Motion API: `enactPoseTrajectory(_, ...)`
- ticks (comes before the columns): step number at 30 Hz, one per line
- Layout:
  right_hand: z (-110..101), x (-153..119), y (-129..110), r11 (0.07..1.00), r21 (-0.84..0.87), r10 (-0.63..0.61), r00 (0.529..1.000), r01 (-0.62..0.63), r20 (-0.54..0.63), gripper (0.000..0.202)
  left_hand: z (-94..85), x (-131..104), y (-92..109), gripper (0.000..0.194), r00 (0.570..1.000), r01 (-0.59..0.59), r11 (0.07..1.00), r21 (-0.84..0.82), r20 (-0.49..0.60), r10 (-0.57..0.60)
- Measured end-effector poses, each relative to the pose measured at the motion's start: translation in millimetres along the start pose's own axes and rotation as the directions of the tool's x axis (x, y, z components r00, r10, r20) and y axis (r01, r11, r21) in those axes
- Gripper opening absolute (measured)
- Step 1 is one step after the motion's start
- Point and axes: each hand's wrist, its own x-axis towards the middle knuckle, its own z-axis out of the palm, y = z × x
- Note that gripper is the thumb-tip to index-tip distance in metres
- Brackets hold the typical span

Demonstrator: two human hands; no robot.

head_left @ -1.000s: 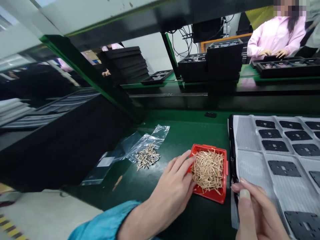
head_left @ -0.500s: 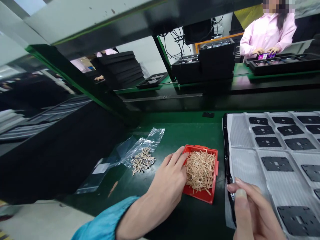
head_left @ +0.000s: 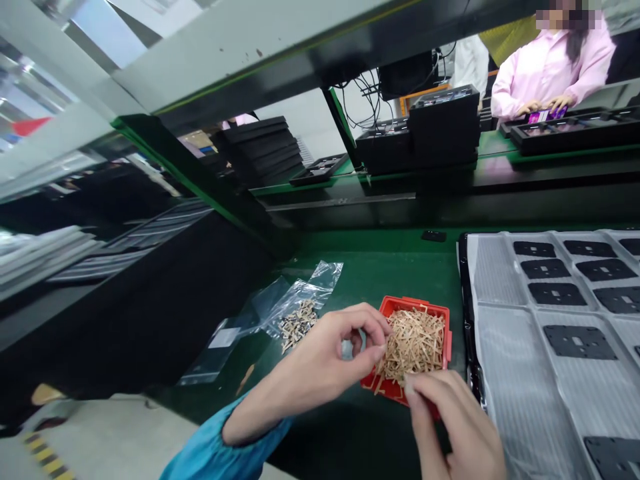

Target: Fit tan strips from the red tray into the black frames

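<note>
Head view: the left hand (head_left: 333, 350) reaches from a teal sleeve (head_left: 225, 443) to the left side of a red bin (head_left: 448, 347), its index finger and thumb curled towards each other, their tips near together over the bin's edge. Whether something thin is pinched there I cannot tell. The right hand (head_left: 460, 420) is at the bin's near edge, thumb and index fingertip drawn close; whether a strip sits between them is too small to make out.

The bin stands on the green bench (head_left: 370, 270), heaped with thin tan strips (head_left: 417, 340), a few of which lie at its near left edge. To its left is a pile (head_left: 299, 325) of small light and dark pieces, beside clear bags (head_left: 325, 277). A brown scrap (head_left: 245, 379) lies nearer the sleeve.

Right of the bin, a pale tray (head_left: 500, 353) holds flat black plates (head_left: 580, 341) in its compartments. Behind, near the bench's back, rests a small black piece (head_left: 433, 236). Across the far bench, a person in pink (head_left: 553, 73) has both hands at a device with a purple screen (head_left: 547, 115).
</note>
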Motion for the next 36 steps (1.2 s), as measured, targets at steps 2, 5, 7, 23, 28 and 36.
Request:
enactPoseTrajectory(2,2,1,8,0.989,-0.061,-0.123,0.986,0.131,0.116,0.021,1.7,2,-2,0.018,0.999,0.032,0.984,-0.178,0.042,-0.025)
enactPoseTrajectory(5,3,2,15,0.954,-0.154,-0.227,0.954,0.259,0.197,0.024,7.9,3,-7,0.026,0.996,0.079,0.927,-0.367,0.071,-0.057)
enactPoseTrajectory(7,2,4,15,0.938,-0.198,-0.247,0.950,0.284,0.193,0.026,12.0,2,-8,0.029,0.994,0.103,0.894,-0.435,0.082,-0.074)
enactPoseTrajectory(23,2,0,14,0.943,-0.170,-0.256,0.949,0.287,0.183,0.030,20.6,-1,3,0.025,0.988,0.145,0.889,-0.435,0.106,-0.109)
enactPoseTrajectory(28,1,2,13,0.944,-0.142,-0.270,0.946,0.297,0.182,0.031,23.4,-4,3,0.027,0.990,0.136,0.892,-0.431,0.088,-0.109)
enactPoseTrajectory(36,4,1,20,0.910,-0.180,-0.355,0.927,0.373,0.126,0.029,26.5,-5,2,0.031,0.991,0.135,0.870,-0.475,0.071,-0.115)
